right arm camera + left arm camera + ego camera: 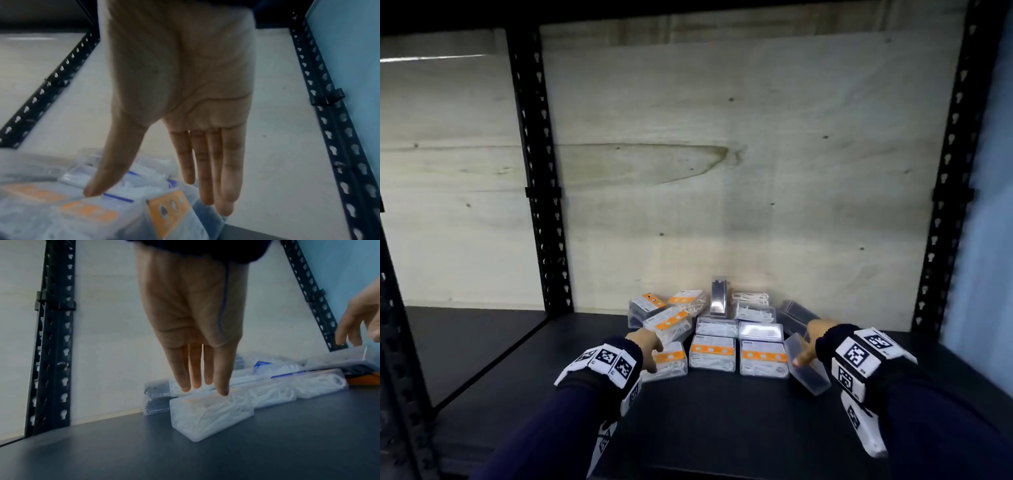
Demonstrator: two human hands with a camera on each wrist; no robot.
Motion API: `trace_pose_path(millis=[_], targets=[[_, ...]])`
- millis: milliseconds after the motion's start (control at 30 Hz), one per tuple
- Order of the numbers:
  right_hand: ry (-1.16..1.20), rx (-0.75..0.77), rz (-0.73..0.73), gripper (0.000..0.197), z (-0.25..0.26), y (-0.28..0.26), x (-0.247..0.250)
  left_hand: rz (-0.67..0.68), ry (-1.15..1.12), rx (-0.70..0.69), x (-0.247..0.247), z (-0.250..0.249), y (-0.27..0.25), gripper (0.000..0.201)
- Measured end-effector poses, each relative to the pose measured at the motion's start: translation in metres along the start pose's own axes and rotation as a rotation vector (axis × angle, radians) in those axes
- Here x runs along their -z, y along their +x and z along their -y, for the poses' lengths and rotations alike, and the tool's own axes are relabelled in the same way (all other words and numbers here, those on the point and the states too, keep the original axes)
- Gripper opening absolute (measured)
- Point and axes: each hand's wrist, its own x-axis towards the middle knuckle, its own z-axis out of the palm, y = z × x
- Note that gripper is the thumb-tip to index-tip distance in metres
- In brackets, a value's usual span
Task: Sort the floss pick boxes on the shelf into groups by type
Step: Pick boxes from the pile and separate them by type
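Dark shelf [722, 428]: wide bare deck in front and to the left of the stock; plywood back panel [722, 171] and black slotted uprights [537, 171] bound it. Floss pick boxes [712, 346]: heaped against the panel, centre-right. Left hand [645, 344]: fingers straight and together, tips on the leftmost box [211, 415], seen clearly only in the left wrist view. Right hand [813, 341]: flat, fingers together, thumb spread, over a tilted clear box [808, 366] at the heap's right edge.

Both arms in dark navy long sleeves [571, 404]. White wrist bands [606, 359] printed with square black-and-white tag markers sit just behind left hand [645, 342] and right hand [815, 339]; white tagged strips hang below each wrist
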Motion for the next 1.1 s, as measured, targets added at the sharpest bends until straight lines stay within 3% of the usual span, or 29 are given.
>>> trace_pose_path(millis=[67, 167, 400, 533, 733, 800, 933, 1100], targets=[[-0.05, 0.007, 0.069, 0.033, -0.002, 0.007, -0.004, 0.018, -0.003, 0.03, -0.002, 0.001, 0.004, 0.06], [-0.017, -0.032, 0.063, 0.072, -0.005, 0.016, -0.013, 0.045, -0.001, 0.047, -0.004, 0.005, 0.013, 0.066], [0.091, -0.006, 0.003, 0.08, -0.001, 0.029, -0.027, 0.078, 0.104, 0.006, 0.002, 0.005, 0.019, 0.062], [0.088, 0.012, 0.03, 0.062, -0.005, 0.03, -0.022, 0.139, 0.106, -0.043, 0.012, 0.008, 0.017, 0.054], [0.032, -0.065, 0.093, 0.054, -0.017, 0.018, -0.015, 0.271, -0.224, -0.005, 0.017, 0.033, 0.019, 0.041], [0.074, -0.085, 0.087, 0.054, -0.023, 0.017, -0.017, 0.251, -0.237, 0.034, 0.017, 0.035, 0.015, 0.041], [0.124, -0.104, 0.073, 0.046, -0.028, 0.02, -0.02, 0.085, -0.077, -0.014, 0.017, 0.034, 0.01, 0.041], [0.088, -0.083, 0.047, 0.044, -0.032, 0.014, -0.019, 0.117, -0.086, -0.007, 0.007, 0.03, 0.011, 0.04]])
